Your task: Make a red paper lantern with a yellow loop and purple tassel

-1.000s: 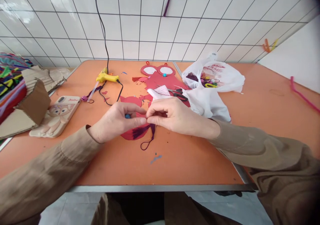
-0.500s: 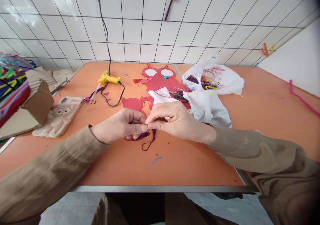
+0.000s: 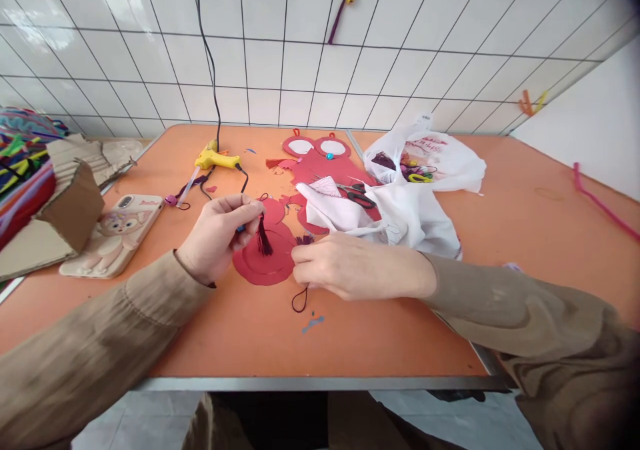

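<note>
My left hand (image 3: 223, 233) is closed in a pinch on a dark red tassel (image 3: 263, 238), which hangs by its cord. Something small and blue peeks out from under those fingers. Below the tassel lies a round red paper piece (image 3: 265, 270). My right hand (image 3: 345, 263) is low over the table with its fingers bent around a purple tassel (image 3: 304, 240); the tassel's thin loop (image 3: 299, 301) sticks out beneath the hand. Its fingertips are partly hidden. Black-handled scissors (image 3: 361, 198) rest on white cloth (image 3: 410, 217) beyond the right hand.
A yellow glue gun (image 3: 220, 158) with a cord stands at the back left. A phone in a cartoon case (image 3: 117, 237) and cardboard (image 3: 75, 207) are at the left. Red paper cut-outs (image 3: 325, 163) lie at the back, beside a plastic bag (image 3: 445, 160) of trinkets.
My hands have parted from their shared pinch. The left has risen slightly leftward with the dark red tassel; the right has dropped to the purple tassel. The round red paper is now uncovered.
</note>
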